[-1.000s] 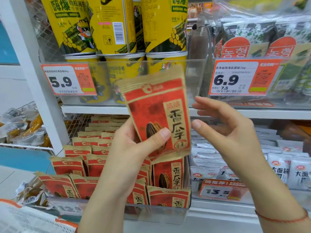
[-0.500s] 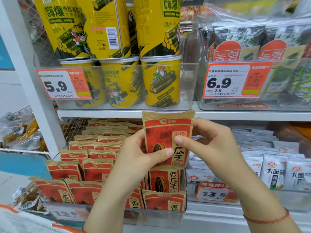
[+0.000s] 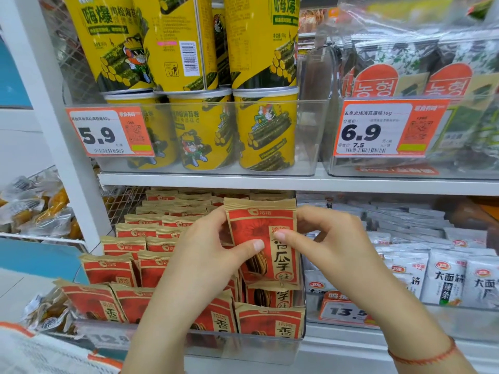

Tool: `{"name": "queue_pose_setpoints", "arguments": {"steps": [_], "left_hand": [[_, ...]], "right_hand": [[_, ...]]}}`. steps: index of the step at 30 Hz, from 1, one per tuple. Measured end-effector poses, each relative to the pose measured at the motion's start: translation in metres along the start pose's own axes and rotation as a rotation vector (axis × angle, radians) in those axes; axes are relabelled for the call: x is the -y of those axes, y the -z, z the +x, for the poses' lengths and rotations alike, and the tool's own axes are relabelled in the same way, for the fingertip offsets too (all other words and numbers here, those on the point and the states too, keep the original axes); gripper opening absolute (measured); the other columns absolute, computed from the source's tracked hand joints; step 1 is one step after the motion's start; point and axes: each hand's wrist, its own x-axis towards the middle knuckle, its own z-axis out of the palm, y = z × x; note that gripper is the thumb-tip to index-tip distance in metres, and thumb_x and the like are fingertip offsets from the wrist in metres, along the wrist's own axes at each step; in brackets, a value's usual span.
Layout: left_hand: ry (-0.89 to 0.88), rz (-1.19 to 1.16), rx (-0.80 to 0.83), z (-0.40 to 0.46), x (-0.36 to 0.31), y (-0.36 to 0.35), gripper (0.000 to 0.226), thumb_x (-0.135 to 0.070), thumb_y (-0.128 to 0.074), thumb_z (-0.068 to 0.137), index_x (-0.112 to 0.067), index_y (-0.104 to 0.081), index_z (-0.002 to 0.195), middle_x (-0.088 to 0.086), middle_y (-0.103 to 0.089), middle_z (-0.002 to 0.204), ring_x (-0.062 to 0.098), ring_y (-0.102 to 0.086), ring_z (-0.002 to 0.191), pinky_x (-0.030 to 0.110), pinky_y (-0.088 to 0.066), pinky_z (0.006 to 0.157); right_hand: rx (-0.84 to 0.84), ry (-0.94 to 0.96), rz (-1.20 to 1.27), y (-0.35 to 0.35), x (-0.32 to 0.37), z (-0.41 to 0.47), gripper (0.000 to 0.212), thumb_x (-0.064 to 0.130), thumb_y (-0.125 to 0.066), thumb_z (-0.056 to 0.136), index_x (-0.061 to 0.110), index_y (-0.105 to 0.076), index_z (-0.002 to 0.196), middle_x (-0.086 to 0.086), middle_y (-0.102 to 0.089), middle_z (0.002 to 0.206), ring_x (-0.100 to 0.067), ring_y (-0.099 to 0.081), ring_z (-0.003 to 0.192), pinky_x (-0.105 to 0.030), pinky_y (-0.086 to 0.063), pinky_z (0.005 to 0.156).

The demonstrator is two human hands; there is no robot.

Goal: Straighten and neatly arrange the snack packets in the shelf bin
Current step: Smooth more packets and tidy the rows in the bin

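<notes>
Left hand [image 3: 205, 255]: reaching up from below, thumb lying across the front of the held packet [image 3: 263, 244], fingers curling behind its left edge — pinching it.
Right hand [image 3: 332, 247]: coming in from the right, thumb pressing on the packet's front, index finger hooking over its upper right edge; a thin red cord circling the wrist.
Held packet: standing upright, red and tan, raised above the right-hand row of the shelf bin [image 3: 259, 344], its lower edge sitting just over the packets beneath.
Other packets [image 3: 129, 268]: filling the bin in rows running front to back, most upright, the front left ones leaning to the left.
Bin: clear plastic, sitting on the lower shelf, front wall partly hidden by the left forearm.
Right neighbour: white packets [image 3: 445, 276] lying in another clear bin, an orange price tag [image 3: 343, 311] partly hidden behind the right wrist.
Upper shelf [image 3: 297, 182]: carrying yellow canisters [image 3: 205, 133] stacked two high in a clear tray, with a 5.9 tag [image 3: 110, 132]; green seaweed packs [image 3: 405, 76] beside them behind a 6.9 tag [image 3: 383, 129].
Left side: white shelf upright [image 3: 51, 109], wire basket of clear-wrapped snacks [image 3: 35, 209] beyond it.
</notes>
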Motion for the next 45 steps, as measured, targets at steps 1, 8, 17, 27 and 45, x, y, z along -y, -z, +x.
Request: {"name": "queue_pose_setpoints", "arguments": {"steps": [1,8,17,27,45], "left_hand": [[0.005,0.027,-0.011,0.0,0.001,0.0,0.027,-0.034,-0.078,0.077,-0.039,-0.066,0.1,-0.027,-0.07,0.093,-0.011,-0.062,0.09,0.023,-0.049,0.083],[0.042,0.316,-0.037,0.001,0.0,-0.005,0.026,-0.045,-0.074,0.08,-0.036,-0.055,0.094,-0.02,-0.061,0.094,0.001,-0.056,0.092,0.028,-0.046,0.072],[0.03,0.582,0.075,0.002,0.006,-0.017,0.04,-0.052,-0.07,0.082,-0.036,-0.055,0.116,-0.014,-0.048,0.107,0.011,-0.044,0.112,0.026,-0.039,0.082],[-0.001,0.543,-0.064,0.003,0.008,-0.018,0.014,-0.042,-0.065,0.089,-0.036,-0.052,0.086,-0.02,-0.048,0.083,0.005,-0.046,0.094,0.022,-0.035,0.062],[-0.023,0.729,0.45,-0.016,-0.019,0.006,0.041,-0.072,-0.056,0.077,-0.048,-0.067,0.108,-0.027,-0.056,0.117,0.003,-0.043,0.116,0.032,-0.03,0.106]], "right_hand": [[-0.002,-0.008,-0.007,-0.001,-0.001,0.001,0.011,0.035,-0.069,0.081,0.031,-0.074,0.09,0.022,-0.071,0.081,0.001,-0.064,0.082,-0.01,-0.041,0.063],[0.07,-0.122,-0.123,0.0,-0.012,0.004,0.011,0.036,-0.071,0.08,0.028,-0.074,0.087,0.014,-0.072,0.076,-0.001,-0.065,0.075,-0.032,-0.051,0.073],[0.26,-0.208,-0.463,0.0,-0.009,0.002,0.015,0.047,-0.067,0.083,0.035,-0.071,0.09,0.014,-0.068,0.08,-0.007,-0.062,0.079,-0.026,-0.048,0.071],[0.22,-0.244,-0.539,0.0,-0.008,0.003,0.018,0.048,-0.066,0.083,0.038,-0.053,0.075,0.018,-0.064,0.087,-0.006,-0.057,0.083,-0.026,-0.039,0.066],[0.259,-0.173,-0.684,-0.01,-0.013,0.007,0.021,0.051,-0.06,0.088,0.033,-0.067,0.096,0.013,-0.055,0.104,-0.009,-0.048,0.106,-0.025,-0.03,0.069]]}}
